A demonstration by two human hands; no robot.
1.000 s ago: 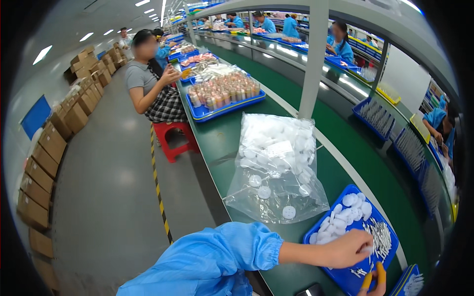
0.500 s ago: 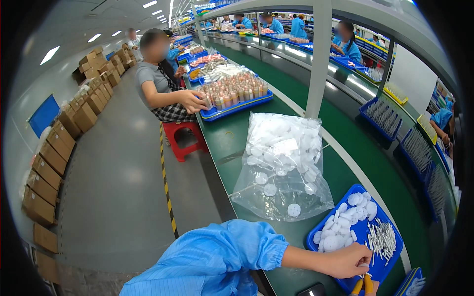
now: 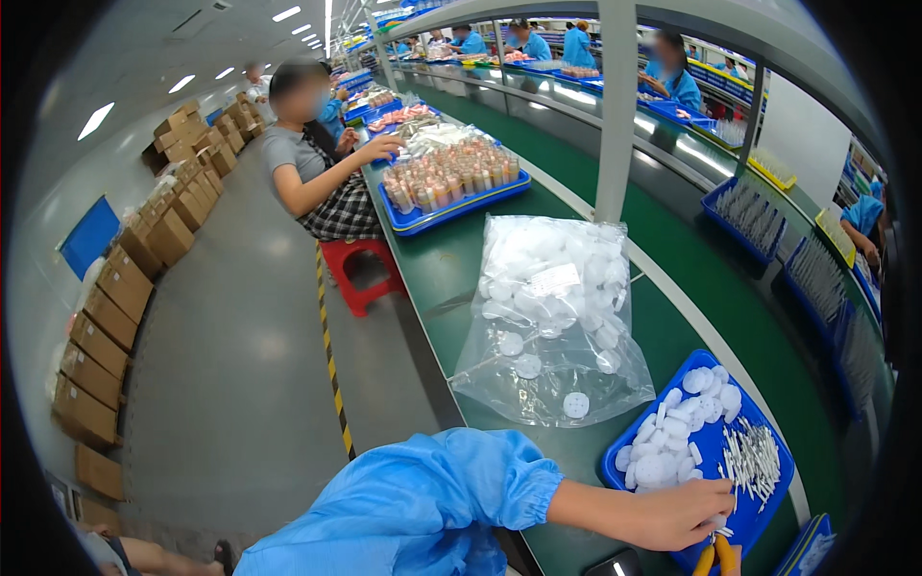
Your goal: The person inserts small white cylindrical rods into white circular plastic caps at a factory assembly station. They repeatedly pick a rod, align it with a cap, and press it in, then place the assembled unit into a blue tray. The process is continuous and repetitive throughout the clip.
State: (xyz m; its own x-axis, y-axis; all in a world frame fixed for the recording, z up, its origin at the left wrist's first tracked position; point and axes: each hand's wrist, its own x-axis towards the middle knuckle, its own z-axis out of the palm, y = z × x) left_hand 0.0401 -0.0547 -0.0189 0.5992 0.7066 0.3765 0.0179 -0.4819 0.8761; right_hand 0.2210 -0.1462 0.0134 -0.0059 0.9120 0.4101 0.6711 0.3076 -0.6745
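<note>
Over blue tray (image 3: 711, 447), grasps white piece (image 3: 717, 525) with left hand (image 3: 684, 516); likely light, stiff, best edge-held; right hand (image 3: 718, 558): cannot tell.

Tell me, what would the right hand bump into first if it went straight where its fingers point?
Probably the left hand: it looks just ahead of the yellow-covered fingers of the right hand, though the depth between them is unclear.

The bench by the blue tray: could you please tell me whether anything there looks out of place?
Perhaps the dark, phone-like object on the bench beside the blue tray, partly cut off by the picture's lower edge: it looks unlike the white discs nearby.
</note>
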